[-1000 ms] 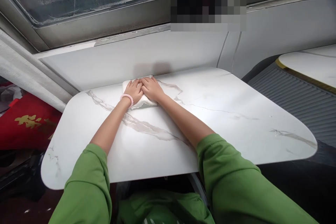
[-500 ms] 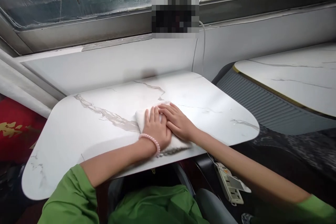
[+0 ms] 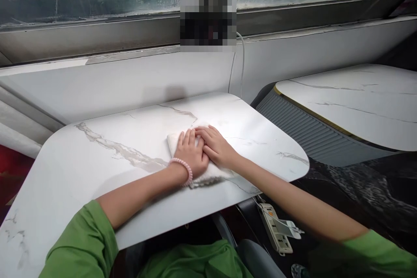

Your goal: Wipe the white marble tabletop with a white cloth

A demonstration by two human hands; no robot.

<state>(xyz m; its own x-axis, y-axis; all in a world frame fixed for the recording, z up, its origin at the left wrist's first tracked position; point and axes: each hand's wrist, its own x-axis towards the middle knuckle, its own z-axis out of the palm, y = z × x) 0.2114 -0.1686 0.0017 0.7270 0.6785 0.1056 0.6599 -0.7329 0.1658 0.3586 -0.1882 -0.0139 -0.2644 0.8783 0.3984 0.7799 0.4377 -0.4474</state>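
A folded white cloth lies on a white marble-patterned table, a little back from its front edge. My left hand, with a pink beaded bracelet at its wrist, rests flat on the cloth with its fingers stretched out. Close against it, my right hand presses on the cloth from the right, its fingers extended and partly over the left hand's fingertips. Neither hand is wrapped around the cloth; its middle is hidden beneath them.
A second marble-patterned table with a ribbed grey side stands to the right. A power strip with a plugged-in charger sits below the table edge. A white cable hangs from the window sill, near a blurred-out dark object.
The cloth and both hands have slid a little across the table, away from its front edge and slightly rightward. My view has turned slightly to the right.
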